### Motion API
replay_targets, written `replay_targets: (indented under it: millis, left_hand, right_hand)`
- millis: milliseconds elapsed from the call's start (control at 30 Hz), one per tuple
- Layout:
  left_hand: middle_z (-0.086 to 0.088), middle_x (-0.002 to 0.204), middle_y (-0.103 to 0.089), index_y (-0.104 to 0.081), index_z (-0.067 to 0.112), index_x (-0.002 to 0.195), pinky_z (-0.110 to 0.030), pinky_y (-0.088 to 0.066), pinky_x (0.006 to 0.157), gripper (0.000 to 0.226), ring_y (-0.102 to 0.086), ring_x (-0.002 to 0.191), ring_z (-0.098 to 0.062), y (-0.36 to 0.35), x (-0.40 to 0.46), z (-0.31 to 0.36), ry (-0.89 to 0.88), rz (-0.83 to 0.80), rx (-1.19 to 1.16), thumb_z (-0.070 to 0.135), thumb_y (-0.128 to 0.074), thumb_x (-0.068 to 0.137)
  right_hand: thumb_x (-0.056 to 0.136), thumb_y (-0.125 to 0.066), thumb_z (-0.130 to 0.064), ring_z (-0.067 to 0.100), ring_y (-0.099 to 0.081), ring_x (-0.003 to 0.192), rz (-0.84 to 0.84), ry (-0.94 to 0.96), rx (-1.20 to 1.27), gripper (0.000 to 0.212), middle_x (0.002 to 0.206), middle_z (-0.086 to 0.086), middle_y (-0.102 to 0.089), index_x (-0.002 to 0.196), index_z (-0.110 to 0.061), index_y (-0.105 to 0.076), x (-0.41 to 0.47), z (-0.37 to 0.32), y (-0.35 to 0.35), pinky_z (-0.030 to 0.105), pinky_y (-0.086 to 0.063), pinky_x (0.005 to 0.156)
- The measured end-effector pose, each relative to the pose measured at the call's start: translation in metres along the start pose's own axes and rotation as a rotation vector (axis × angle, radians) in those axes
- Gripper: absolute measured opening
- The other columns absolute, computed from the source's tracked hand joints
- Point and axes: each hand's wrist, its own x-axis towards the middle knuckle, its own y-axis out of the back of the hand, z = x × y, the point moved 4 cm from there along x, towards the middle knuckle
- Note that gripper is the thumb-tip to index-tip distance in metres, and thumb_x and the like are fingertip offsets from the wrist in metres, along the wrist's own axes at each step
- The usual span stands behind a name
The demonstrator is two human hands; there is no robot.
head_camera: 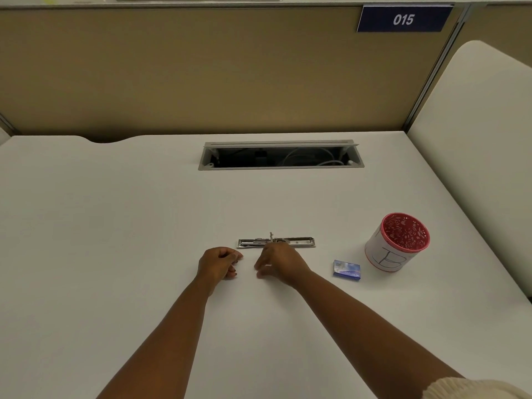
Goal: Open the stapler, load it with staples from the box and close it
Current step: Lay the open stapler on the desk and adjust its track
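Observation:
A silver metal stapler (299,242) lies flat on the white desk (115,226), unfolded into one long strip, with a thin part sticking up at its middle. My right hand (280,263) hovers just in front of the stapler's middle, fingers spread and pointing left, its fingertips at the stapler's near edge. To the left, my left hand (220,263) is loosely curled with nothing visible in it. A small blue box of staples (347,270) lies shut on the desk, to the right of my right hand.
A red-rimmed white pen cup (398,243) marked with a letter B stands behind and to the right of the box. An open cable hatch (280,155) is sunk into the desk farther back. A beige partition rises behind the desk, with a white panel on the right.

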Motion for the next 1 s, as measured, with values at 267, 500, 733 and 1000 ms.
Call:
replay_targets:
  millis: [267, 500, 733, 1000]
  left_hand:
    - [-0.004, 0.07, -0.057, -0.07, 0.002, 0.09, -0.015, -0.054, 0.044, 0.017, -0.051, 0.054, -0.014, 0.0, -0.002, 0.001, -0.005, -0.008, 0.003, 0.007, -0.054, 0.09]
    - [-0.005, 0.071, -0.058, -0.07, 0.003, 0.088, -0.016, -0.054, 0.045, 0.017, -0.051, 0.055, -0.015, 0.001, -0.003, 0.003, 0.007, -0.007, 0.022, 0.007, -0.054, 0.089]
    - [-0.005, 0.072, -0.059, -0.07, 0.003, 0.089, -0.015, -0.054, 0.045, 0.017, -0.051, 0.055, -0.015, 0.001, -0.005, 0.004, 0.006, -0.007, 0.043, 0.008, -0.054, 0.089]
    - [-0.005, 0.071, -0.061, -0.07, 0.013, 0.074, -0.015, -0.052, 0.044, 0.008, -0.051, 0.052, -0.014, 0.0, -0.009, 0.005, -0.035, -0.002, 0.084, 0.008, -0.067, 0.08]
  right_hand:
    - [0.075, -0.068, -0.008, 0.026, -0.065, 0.094, 0.063, -0.125, 0.055, 0.016, 0.098, 0.013, -0.074, 0.089, -0.006, -0.074, 0.003, 0.001, -0.004, 0.027, -0.047, 0.073]
    - [0.087, -0.052, 0.0, 0.033, -0.058, 0.108, -0.04, -0.001, -0.29, 0.021, 0.114, 0.022, -0.063, 0.104, 0.003, -0.063, 0.012, -0.012, -0.013, 0.037, -0.047, 0.087]
    - [0.094, -0.038, 0.002, 0.034, -0.048, 0.112, -0.003, 0.117, -0.532, 0.024, 0.121, 0.023, -0.049, 0.116, 0.004, -0.046, 0.002, -0.011, -0.026, 0.042, -0.044, 0.083]
    - [0.089, -0.045, -0.006, 0.03, -0.056, 0.099, 0.092, -0.166, 0.031, 0.015, 0.109, 0.015, -0.061, 0.085, -0.013, -0.057, -0.007, 0.015, -0.005, 0.034, -0.041, 0.075]
